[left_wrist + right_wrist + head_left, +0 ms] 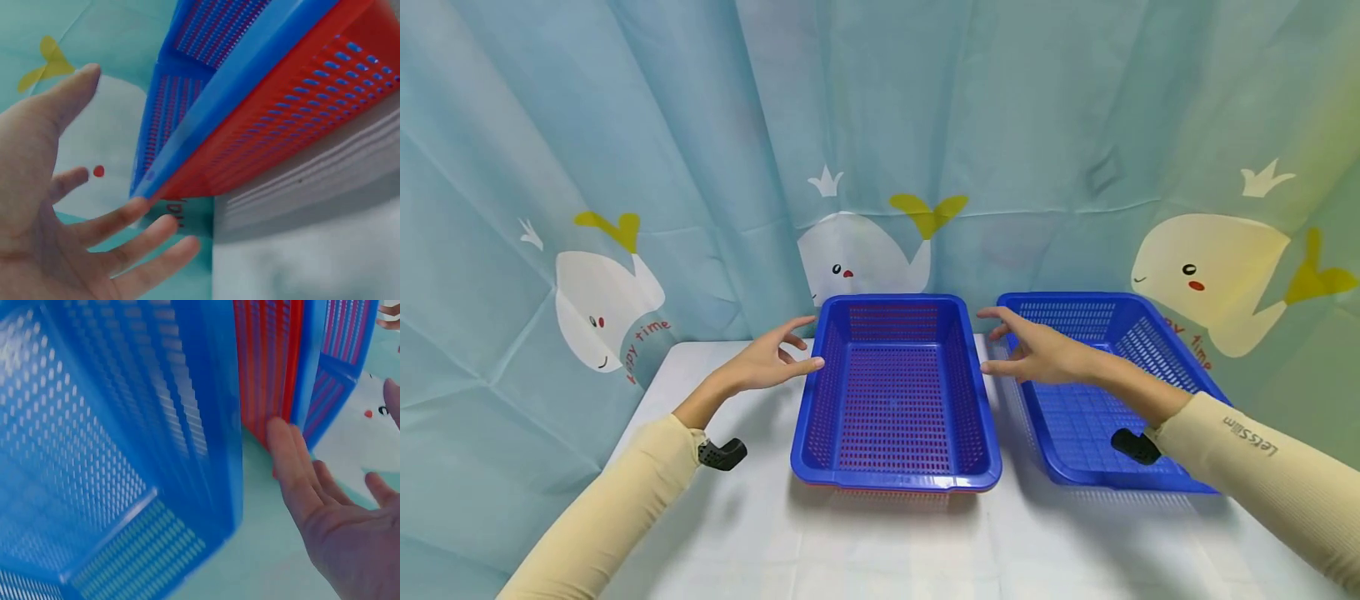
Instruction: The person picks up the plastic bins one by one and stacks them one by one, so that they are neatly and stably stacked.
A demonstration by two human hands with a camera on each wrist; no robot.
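Note:
A blue perforated basket (895,481) sits nested in a red basket (250,134), whose side shows below the blue rim in the left wrist view. At its left side is my left hand (775,357), thumb and fingers spread, with the thumb tip right at the rim in the head view. My right hand (1037,350) stands on the opposite side, thumb and fingers apart. In the right wrist view its fingertips (284,434) overlap the red basket's wall. Neither hand grips anything.
A second blue basket (1120,481) stands to the right, partly beneath my right forearm in the head view, with a narrow gap to the nested pair. A white cloth (880,550) covers the table. Behind it hangs a light blue curtain (1037,125) printed with whales.

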